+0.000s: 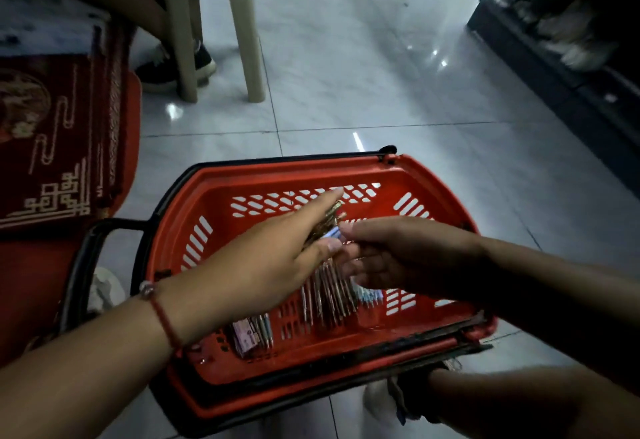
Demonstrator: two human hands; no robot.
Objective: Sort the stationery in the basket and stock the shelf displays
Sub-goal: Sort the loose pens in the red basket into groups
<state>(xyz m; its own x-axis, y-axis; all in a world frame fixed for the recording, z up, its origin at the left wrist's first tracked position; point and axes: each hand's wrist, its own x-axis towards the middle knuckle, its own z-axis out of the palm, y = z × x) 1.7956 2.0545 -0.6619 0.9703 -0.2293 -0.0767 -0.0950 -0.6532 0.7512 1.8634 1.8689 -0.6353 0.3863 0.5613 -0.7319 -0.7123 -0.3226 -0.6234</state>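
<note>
A red plastic basket (277, 175) with black handles sits on the tiled floor in front of me. Several pens (330, 294) lie side by side on its slotted bottom, and a small packet of pens (250, 333) rests near the front wall. Over the basket, my left hand (273, 248) holds a bunch of pens (327, 222) between thumb and fingers. My right hand (398, 251) reaches in from the right and its fingertips pinch the end of a pen in that bunch.
A red patterned box stack (55, 140) stands at the left. A beige plastic stool (214, 22) and a seated person's shoe (173, 69) are behind it. A dark low shelf (554, 67) with goods runs along the right. My foot (398, 400) is under the basket's front.
</note>
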